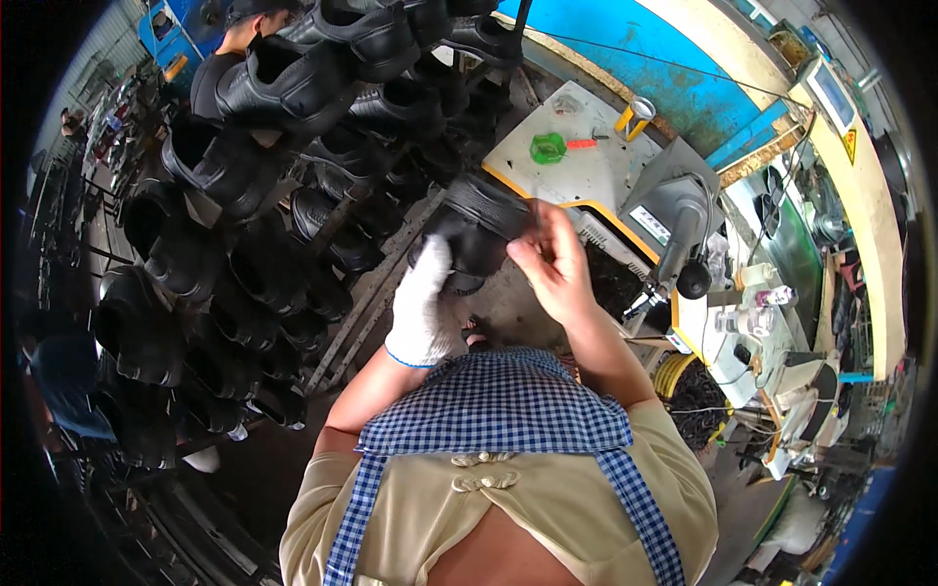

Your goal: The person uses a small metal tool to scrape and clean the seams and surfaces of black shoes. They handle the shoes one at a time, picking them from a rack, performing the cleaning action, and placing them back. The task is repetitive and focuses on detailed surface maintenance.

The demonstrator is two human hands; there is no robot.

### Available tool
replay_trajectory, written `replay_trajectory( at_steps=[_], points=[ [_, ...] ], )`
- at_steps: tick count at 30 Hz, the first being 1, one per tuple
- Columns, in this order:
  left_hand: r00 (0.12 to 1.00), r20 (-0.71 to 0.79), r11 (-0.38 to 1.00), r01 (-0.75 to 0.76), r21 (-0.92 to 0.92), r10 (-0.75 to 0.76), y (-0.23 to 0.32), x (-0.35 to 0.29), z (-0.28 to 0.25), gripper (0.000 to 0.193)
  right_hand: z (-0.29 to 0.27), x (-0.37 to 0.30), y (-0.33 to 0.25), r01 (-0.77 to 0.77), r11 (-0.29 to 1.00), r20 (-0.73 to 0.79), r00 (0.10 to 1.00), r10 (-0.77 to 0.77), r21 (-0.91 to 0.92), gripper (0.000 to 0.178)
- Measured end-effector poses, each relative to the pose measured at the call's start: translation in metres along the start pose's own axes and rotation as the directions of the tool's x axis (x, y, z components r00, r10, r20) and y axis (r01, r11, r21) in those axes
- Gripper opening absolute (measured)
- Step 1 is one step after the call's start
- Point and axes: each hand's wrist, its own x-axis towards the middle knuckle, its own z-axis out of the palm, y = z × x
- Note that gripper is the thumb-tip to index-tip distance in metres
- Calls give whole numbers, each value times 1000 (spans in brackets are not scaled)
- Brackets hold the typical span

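A black shoe [476, 230] is held up in front of my apron, between both hands. My left hand [426, 303], in a white knit glove with a blue edge, grips it from the lower left with the thumb on top. Bare, my right hand [557, 262] closes its thumb and fingers on the shoe's right end. Whether it pinches a small piece there is too blurred to tell. To the left, close to the held shoe, stands a tall rack of black shoes [259, 264].
A white worktable [576, 137] with a yellow edge bears a green dish [547, 148], a red-handled tool [582, 145] and a cup [636, 115]. A grey machine [681, 230] juts out on the right. A person [234, 49] is behind the rack.
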Motion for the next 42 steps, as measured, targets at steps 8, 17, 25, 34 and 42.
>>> replay_trajectory(
  at_steps=[8, 17, 25, 34, 42],
  points=[
    [992, -6, 990, -125, 68, 126, 0, 11, 5, 42, -13, 5, -29, 289, 827, 164, 957, -239, -483, 44],
    [893, -9, 794, -395, 462, 449, -26, 15, 4, 31, -10, -7, -62, 238, 740, 212, 968, -131, -629, 44],
    [859, 5, 710, -426, 561, 512, -31, 19, 7, 32, -4, -1, -64, 266, 713, 222, 962, -158, -649, 47],
    [809, -96, 706, -440, 555, 579, -44, 25, -1, 28, 6, 1, -51, 273, 702, 236, 960, -152, -658, 58],
    [747, -119, 661, -487, 571, 654, -45, 31, -4, 27, 16, 2, -36, 301, 678, 239, 953, -187, -671, 64]
  ],
)
